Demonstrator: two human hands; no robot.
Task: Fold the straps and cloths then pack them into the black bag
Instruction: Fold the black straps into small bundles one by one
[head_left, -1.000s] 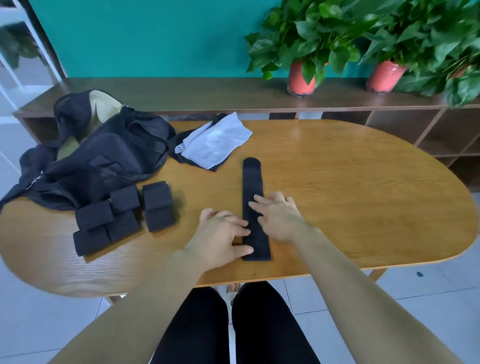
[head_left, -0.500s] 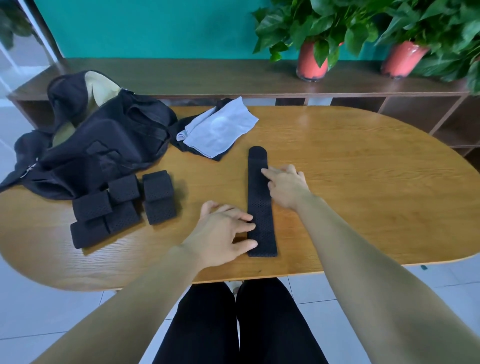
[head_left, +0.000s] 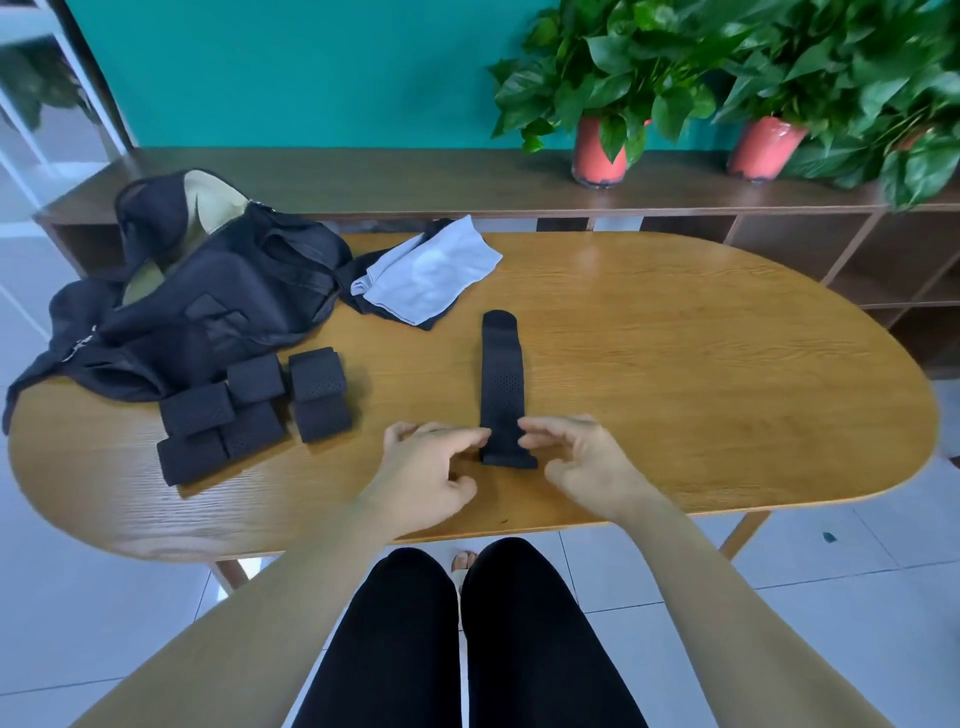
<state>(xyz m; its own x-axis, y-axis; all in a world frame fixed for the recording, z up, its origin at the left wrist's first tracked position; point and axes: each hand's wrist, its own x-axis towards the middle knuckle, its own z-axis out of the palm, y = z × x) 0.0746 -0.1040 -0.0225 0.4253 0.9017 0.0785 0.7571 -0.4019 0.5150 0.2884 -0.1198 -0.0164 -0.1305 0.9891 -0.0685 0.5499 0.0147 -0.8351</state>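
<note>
Lying flat on the wooden table (head_left: 701, 395) is one long black strap (head_left: 501, 384) with tiny holes in it. Its near end sits right between the two hands.

The left hand (head_left: 423, 480) is loose and holds nothing. Its pointing finger reaches out and touches the left edge of the strap near that end. The right hand (head_left: 587, 460) is on the other side with its fingers softly bent, and it holds nothing too. Its fingertips are just beside the right edge of the strap, and I cannot tell if they touch it. The rest of the strap runs straight away from both hands.

Out past the left hand, more to the left, is a bunch of folded straps (head_left: 254, 426), sitting close together. Behind them is the black bag (head_left: 208, 312), floppy and unzipped (a bit of pale lining shows at the top). Just right of the bag, beyond the far end of the long strap, a light grey cloth (head_left: 431, 270) lies on top of a dark cloth (head_left: 374, 309).

Far past the right hand, two red plant pots (head_left: 597, 156) stand on a brown shelf (head_left: 363, 176).
</note>
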